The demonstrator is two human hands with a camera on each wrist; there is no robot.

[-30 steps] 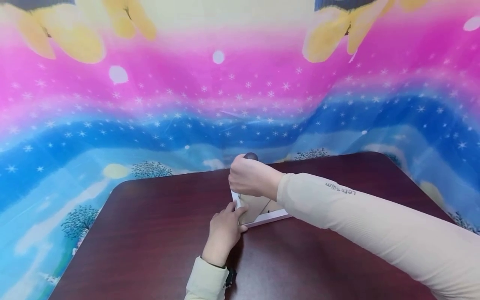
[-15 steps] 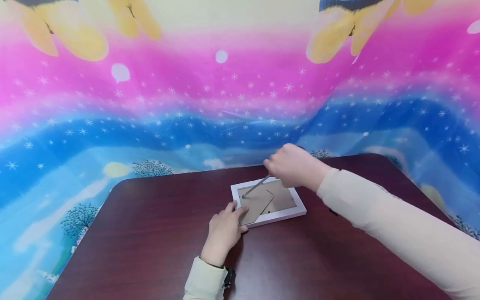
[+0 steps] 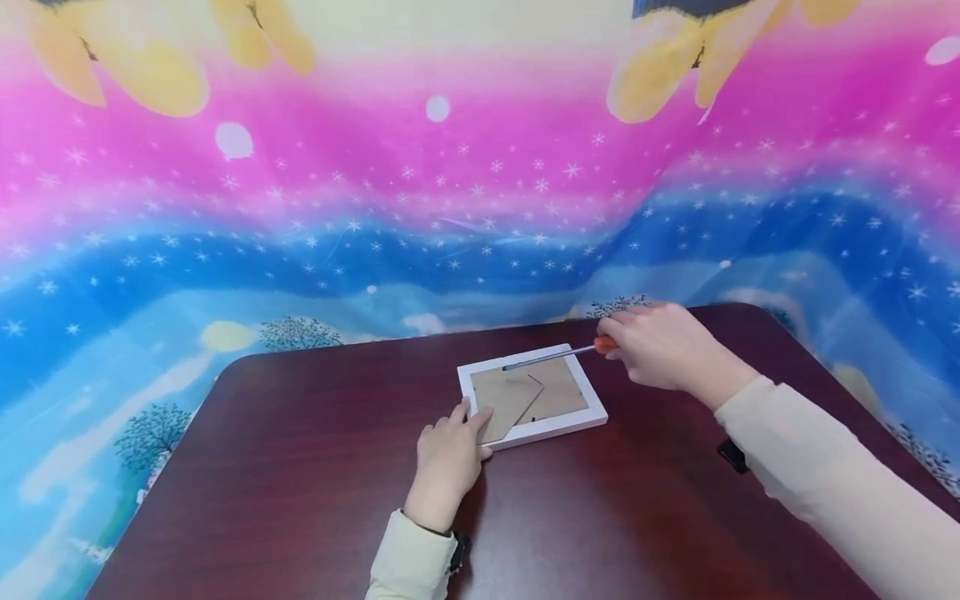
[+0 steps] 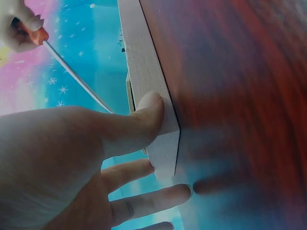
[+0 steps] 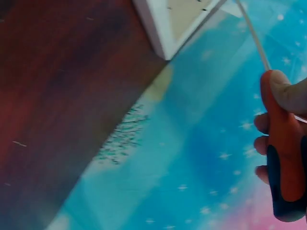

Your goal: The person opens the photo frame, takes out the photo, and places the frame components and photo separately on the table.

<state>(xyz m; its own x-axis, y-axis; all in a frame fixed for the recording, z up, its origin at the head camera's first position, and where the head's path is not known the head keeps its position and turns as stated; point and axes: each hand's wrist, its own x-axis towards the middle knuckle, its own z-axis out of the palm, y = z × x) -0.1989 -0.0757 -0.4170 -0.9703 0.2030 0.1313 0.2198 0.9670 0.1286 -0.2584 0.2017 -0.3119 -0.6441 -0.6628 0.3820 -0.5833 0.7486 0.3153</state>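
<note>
A white picture frame (image 3: 558, 427) lies back side up on the table, its brown backing board (image 3: 558, 396) and several small dark tabs showing. At its near left corner, my left hand (image 3: 448, 458) holds the frame; in the left wrist view the thumb (image 4: 149, 112) presses the side and other fingers extend around the corner. My right hand (image 3: 663, 346) grips a screwdriver (image 5: 285, 139) by its orange and black handle, right of the frame. The thin metal shaft slants over the far border, its tip close to a dark tab; contact there cannot be told.
The dark red-brown wooden table (image 3: 300, 467) has rounded far corners. Behind it hangs a pink and blue backdrop (image 3: 360, 167) with snowflakes and trees. Each wrist wears a black strap.
My right hand has swung right and lowered, uncovering the frame. The screwdriver's tip has shifted from the left side to the far side, its shaft now flatter. My left hand stays put.
</note>
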